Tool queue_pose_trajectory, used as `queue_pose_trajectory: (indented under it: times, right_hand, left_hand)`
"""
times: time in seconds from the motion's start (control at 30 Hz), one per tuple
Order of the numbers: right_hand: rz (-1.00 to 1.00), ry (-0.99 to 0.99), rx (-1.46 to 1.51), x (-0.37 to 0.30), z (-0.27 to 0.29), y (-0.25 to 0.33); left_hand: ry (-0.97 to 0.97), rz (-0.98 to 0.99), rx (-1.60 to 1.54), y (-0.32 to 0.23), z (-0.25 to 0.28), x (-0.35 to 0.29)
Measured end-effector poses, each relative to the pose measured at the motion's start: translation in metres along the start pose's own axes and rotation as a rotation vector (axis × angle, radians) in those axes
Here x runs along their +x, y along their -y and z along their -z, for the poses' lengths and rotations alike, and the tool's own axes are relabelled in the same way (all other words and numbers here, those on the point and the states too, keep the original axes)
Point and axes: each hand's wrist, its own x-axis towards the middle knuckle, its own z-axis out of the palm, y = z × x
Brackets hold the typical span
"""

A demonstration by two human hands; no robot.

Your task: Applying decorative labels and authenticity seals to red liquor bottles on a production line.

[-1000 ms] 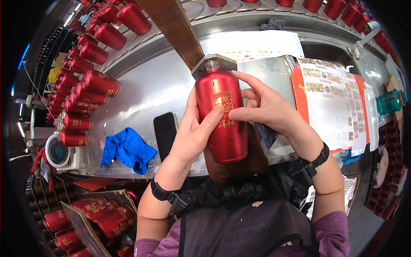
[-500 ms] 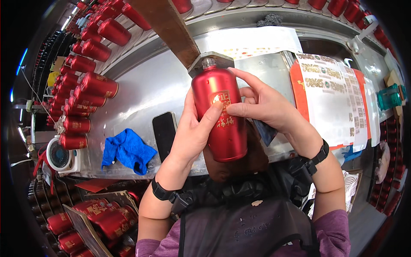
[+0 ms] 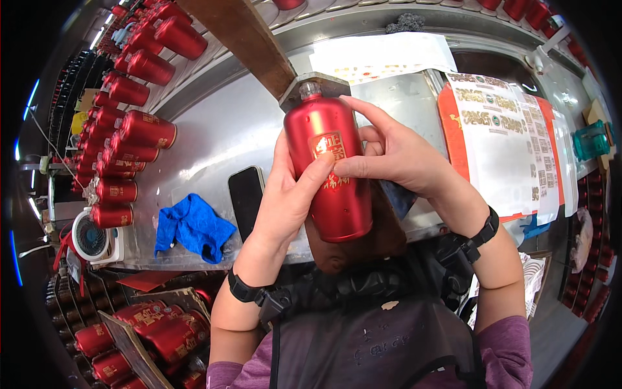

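Observation:
A glossy red bottle with a clear neck lies tilted between my hands, its neck pointing away from me. Gold characters and a gold-framed label mark its front. My left hand wraps the bottle's left side, with the thumb pressing at the label's lower edge. From the right, my right hand grips it too: its thumb meets the left thumb on the label, and the index finger reaches the shoulder. Under the bottle is a brown padded rest. Behind the neck stands a metal plate on a brown bar.
Left on the metal table are a blue cloth, a black phone, a small fan and rows of red bottles. Sheets of gold stickers lie right. More bottles stand on the conveyor behind; others fill a crate lower left.
The bottle and both hands have shifted slightly left, thumbs still together on the label. Bottles on the conveyor behind have moved along to the right.

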Motion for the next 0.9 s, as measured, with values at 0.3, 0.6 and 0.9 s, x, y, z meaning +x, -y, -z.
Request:
queue_pose_trajectory:
  times: [0.3,0.6,0.9]
  right_hand:
    - [-0.01,0.004,0.006,-0.0009,-0.0005,0.0026]
    - [-0.004,-0.012,0.017,0.0006,0.0007,-0.0023]
    - [0.001,-0.017,0.022,-0.0004,-0.0004,-0.0007]
  left_hand:
    - [-0.012,-0.008,0.037,0.0004,-0.0012,0.0]
    - [-0.029,-0.008,0.016,-0.0008,-0.0016,0.0011]
    - [-0.028,-0.019,0.028,0.0001,-0.0013,0.0005]
